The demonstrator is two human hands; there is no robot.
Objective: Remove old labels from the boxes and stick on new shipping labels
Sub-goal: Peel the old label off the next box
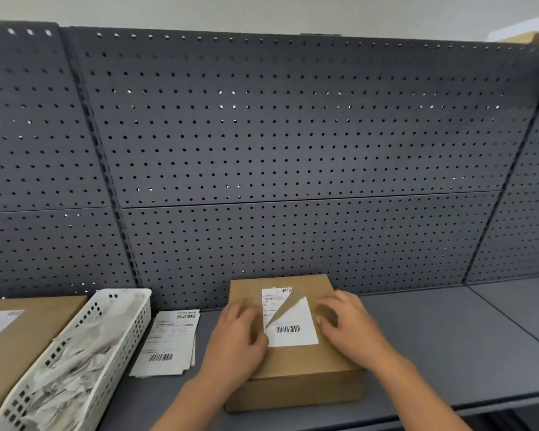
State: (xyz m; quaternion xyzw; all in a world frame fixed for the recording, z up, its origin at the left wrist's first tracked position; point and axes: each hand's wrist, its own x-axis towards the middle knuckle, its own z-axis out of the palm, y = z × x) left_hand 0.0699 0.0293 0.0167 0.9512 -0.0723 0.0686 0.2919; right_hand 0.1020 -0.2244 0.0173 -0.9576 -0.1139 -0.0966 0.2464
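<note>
A brown cardboard box (pixel 296 362) lies on the grey shelf in front of me. On its lid is a white shipping label (pixel 293 329) with a barcode, torn diagonally so a strip of bare cardboard shows through it. My left hand (pixel 235 334) rests on the lid at the label's left edge, fingers bent, thumb by the label's lower left corner. My right hand (pixel 344 321) lies on the lid to the right of the label, fingers curved onto the cardboard. A stack of fresh white labels (pixel 168 343) sits left of the box.
A white perforated basket (pixel 119 331) holding crumpled label scraps stands at the left. Beyond it lies another brown box (pixel 28 334) with a label. A dark grey pegboard wall (pixel 277 150) rises right behind the shelf. The shelf front edge (pixel 448 405) runs close below the box.
</note>
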